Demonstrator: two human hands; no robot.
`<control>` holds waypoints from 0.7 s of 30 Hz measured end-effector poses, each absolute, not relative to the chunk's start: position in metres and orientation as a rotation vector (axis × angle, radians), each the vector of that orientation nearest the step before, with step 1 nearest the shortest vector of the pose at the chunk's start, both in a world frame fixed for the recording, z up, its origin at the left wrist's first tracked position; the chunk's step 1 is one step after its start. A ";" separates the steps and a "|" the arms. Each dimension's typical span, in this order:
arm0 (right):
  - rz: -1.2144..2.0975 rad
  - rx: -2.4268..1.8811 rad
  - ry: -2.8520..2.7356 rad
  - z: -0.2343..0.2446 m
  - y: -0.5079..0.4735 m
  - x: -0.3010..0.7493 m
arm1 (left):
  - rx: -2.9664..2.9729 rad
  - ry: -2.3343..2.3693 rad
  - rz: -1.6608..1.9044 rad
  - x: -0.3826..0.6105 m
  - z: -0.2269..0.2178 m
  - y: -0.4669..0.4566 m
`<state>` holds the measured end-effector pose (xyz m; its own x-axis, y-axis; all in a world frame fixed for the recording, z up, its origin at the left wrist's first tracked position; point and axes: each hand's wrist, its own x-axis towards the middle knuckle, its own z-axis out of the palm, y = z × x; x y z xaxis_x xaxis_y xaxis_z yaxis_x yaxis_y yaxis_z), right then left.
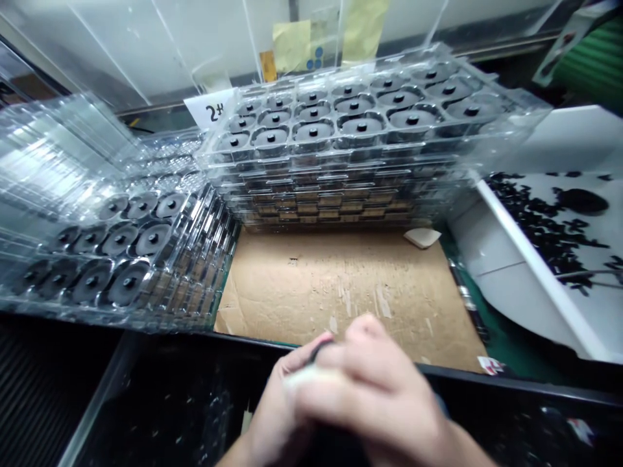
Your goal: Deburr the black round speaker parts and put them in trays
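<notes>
My two hands are pressed together at the bottom centre, over the near edge of the bench, and both are smeared by motion. My left hand (pixel 277 405) sits below and behind, its fingers curled. My right hand (pixel 374 386) lies over it, its fingers bent and closed. A small dark part (pixel 322 349) shows between the fingertips; I cannot tell which hand holds it. Just beyond the hands lies a worn brown cardboard sheet (pixel 341 285).
A tall stack of clear plastic trays (pixel 350 130) with round black parts stands at the back, with a paper label marked "2#" (pixel 214 110). A lower tray stack (pixel 117 240) is on the left. A white tray (pixel 535 259) with several small black pieces sits on the right.
</notes>
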<state>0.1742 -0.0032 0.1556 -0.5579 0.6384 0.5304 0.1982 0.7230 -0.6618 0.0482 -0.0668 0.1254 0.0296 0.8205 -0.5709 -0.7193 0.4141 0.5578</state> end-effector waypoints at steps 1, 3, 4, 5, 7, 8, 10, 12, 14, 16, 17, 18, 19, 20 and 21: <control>0.703 -0.709 -2.112 0.151 0.003 0.178 | 0.128 0.966 1.213 0.048 0.126 -0.066; 0.750 -0.932 -2.088 0.136 0.013 0.187 | 0.092 0.929 1.269 0.046 0.125 -0.066; 0.799 -1.051 -2.074 0.126 0.016 0.191 | 0.056 0.908 1.302 0.044 0.124 -0.066; 0.854 -1.146 -2.064 0.114 0.016 0.194 | 0.014 0.888 1.331 0.043 0.121 -0.066; 0.951 -1.242 -2.055 0.086 0.008 0.199 | -0.064 0.849 1.367 0.039 0.115 -0.065; 0.980 -1.264 -2.059 0.073 0.003 0.201 | -0.095 0.829 1.376 0.037 0.113 -0.065; 1.001 -1.272 -2.069 0.053 -0.008 0.205 | -0.135 0.802 1.374 0.035 0.108 -0.065; 1.011 -1.297 -2.048 0.050 -0.012 0.207 | -0.140 0.787 1.365 0.034 0.106 -0.065; 0.995 -1.341 -1.997 0.064 -0.008 0.206 | -0.117 0.785 1.352 0.037 0.107 -0.065; 0.932 -1.374 -1.895 0.093 -0.003 0.196 | -0.075 0.790 1.352 0.041 0.110 -0.064; 0.894 -1.350 -1.861 0.109 -0.001 0.188 | -0.054 0.794 1.353 0.043 0.112 -0.064; 0.836 -1.287 -1.815 0.125 -0.001 0.178 | -0.040 0.800 1.352 0.045 0.114 -0.064; 0.787 -1.161 -1.831 0.139 -0.003 0.169 | -0.034 0.807 1.348 0.046 0.116 -0.063; 0.751 -1.033 -1.872 0.151 -0.005 0.160 | -0.031 0.808 1.344 0.046 0.117 -0.063; 0.758 -0.916 -1.925 0.159 -0.007 0.155 | -0.027 0.803 1.338 0.044 0.118 -0.063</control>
